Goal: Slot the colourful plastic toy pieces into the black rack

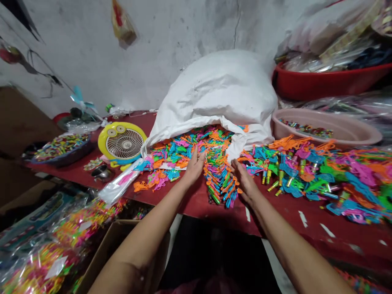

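A neat stack of small colourful plastic toys (219,179) lies in rows in front of me, at the mouth of a big white woven sack (220,90). My left hand (195,165) is at the stack's left side, fingers stretched out toward the sack. On the other side my right hand (244,181) has its fingers extended along the stack's edge. Whether either palm presses on the toys I cannot tell. Loose toys of the same colours (180,147) spill from the sack behind my left hand.
A heap of toys with small tubes (294,171) covers the red table (196,208) at right, before a pink basin (346,126). A yellow fan (122,141), a metal cup (102,173) and a filled basin (61,149) stand left. Bagged toys (73,228) and a cardboard box (107,245) are below.
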Tool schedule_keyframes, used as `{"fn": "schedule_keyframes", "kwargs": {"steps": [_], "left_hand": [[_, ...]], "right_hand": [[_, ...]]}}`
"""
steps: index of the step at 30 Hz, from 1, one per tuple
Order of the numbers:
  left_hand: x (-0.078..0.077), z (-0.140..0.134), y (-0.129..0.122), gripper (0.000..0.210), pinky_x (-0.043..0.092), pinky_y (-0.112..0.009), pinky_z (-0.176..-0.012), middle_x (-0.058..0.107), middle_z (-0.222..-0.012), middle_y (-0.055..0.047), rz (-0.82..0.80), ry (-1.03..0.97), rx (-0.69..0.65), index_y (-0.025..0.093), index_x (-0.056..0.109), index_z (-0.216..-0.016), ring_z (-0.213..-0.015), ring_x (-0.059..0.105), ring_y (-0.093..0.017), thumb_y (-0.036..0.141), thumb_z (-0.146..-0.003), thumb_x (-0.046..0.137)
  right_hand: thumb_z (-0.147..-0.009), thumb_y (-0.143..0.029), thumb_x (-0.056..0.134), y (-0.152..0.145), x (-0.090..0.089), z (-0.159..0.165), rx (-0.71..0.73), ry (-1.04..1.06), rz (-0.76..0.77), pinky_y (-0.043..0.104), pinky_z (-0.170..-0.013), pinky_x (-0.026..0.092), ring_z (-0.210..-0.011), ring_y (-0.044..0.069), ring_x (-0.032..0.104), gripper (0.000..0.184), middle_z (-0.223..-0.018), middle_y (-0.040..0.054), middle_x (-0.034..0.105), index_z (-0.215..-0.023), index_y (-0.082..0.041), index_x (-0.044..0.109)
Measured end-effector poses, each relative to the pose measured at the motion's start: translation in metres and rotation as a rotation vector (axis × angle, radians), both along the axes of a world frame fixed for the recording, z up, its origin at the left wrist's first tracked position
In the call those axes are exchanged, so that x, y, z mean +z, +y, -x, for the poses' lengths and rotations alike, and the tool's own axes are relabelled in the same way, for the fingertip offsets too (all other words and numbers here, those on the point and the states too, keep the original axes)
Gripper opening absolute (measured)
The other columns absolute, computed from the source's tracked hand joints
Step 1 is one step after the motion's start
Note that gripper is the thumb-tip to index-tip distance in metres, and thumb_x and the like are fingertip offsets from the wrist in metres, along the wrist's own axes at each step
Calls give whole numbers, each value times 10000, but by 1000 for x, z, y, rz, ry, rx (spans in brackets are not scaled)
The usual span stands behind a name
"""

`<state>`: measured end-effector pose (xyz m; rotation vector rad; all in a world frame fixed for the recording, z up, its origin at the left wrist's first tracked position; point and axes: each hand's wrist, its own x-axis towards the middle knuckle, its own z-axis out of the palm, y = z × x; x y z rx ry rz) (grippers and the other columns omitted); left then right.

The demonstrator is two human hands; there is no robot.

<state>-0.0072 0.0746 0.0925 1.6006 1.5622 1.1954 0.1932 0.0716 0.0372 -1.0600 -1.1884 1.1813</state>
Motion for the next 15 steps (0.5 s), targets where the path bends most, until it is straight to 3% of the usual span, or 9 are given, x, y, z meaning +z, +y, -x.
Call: {"fn": "schedule_keyframes", "kwargs": {"steps": [4, 9, 12, 15], "left_hand": [[-34, 26, -50, 445, 493, -344, -999, 663, -1257, -86, -78, -79, 148, 183, 549, -1342, -1133, 634, -190, 398, -958, 483], [-80, 34, -111, 247, 517, -327, -913, 717, -1037, -62, -131, 27, 127, 198, 702, -1060, -990, 659, -178, 275, -937, 502], [-88, 18, -127, 211, 487, -335, -929, 711, -1001, -53, -132, 184, 6, 213, 706, -1030, -987, 631, -183, 227, -924, 524], [-87, -2, -127, 216, 446, -374, -964, 684, -1060, -73, -115, 349, -30, 203, 683, -1076, -1047, 584, -225, 283, -888, 612]], "right_hand": [[-819, -527, 659, -51, -2, -36, -80, 160, 106, 405, -969, 520, -1160, 248, 641, 471, -1337, 87, 627, -1212, -269, 642], [-756, -447, 752, -128, -7, -66, -201, 131, 109, 373, -897, 556, -1012, 233, 701, 431, -1220, 98, 687, -1127, -241, 679], [-716, -455, 783, -152, -16, -69, -226, 20, 169, 352, -859, 560, -939, 216, 710, 462, -1114, 92, 723, -1105, -223, 690], [-680, -469, 801, -155, -24, -62, -196, -101, 172, 358, -848, 552, -888, 204, 700, 491, -1053, 90, 735, -1081, -205, 697]]}}
